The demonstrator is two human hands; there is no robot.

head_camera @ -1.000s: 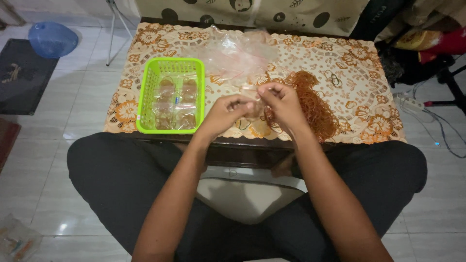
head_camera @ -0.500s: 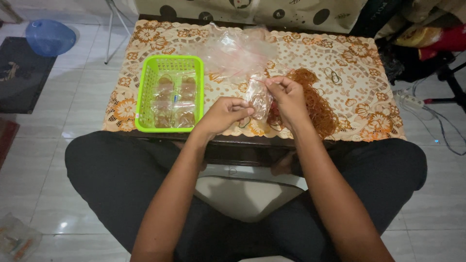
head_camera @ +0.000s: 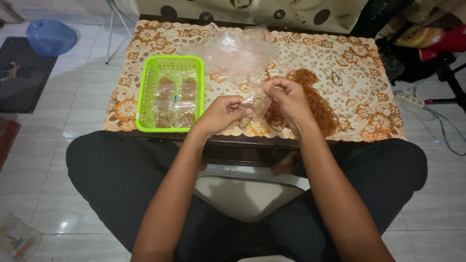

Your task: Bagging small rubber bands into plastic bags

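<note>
Far left on the tiled floor: a blue plastic basin (head_camera: 51, 36) and a dark mat (head_camera: 24, 73), both well apart from the work. On the low table (head_camera: 233, 145), covered by an orange floral lace cloth (head_camera: 369, 116), a lime green basket (head_camera: 170, 94) sits at the left end; it holds several small clear bags already filled with brownish rubber bands.

Left hand (head_camera: 221, 114) is just right of the basket, above the table's near edge, fingers curled, pinching the lower end of a small clear plastic bag (head_camera: 257, 102). Right hand (head_camera: 291, 99) is close beside it, fingertips pinched on the bag's upper edge. The bag hangs between the two hands, just above the cloth; whether it already has bands inside is hard to tell, it's mostly hidden by fingers.

Behind the hands, a heap of empty clear bags (head_camera: 238, 48) lies at the table's far side. Under and right of the right hand: a pile of orange-brown rubber bands (head_camera: 315, 99). A few loose bands (head_camera: 334, 76) lie further right.

Step in hand, as I read it: handling one bag at its mouth, either opening it for filling or closing it. The next move likely calls for keeping the mouth held with one hand while the other works the bands or the seal; thin film slips easily, so a firm pinch matters.
</note>
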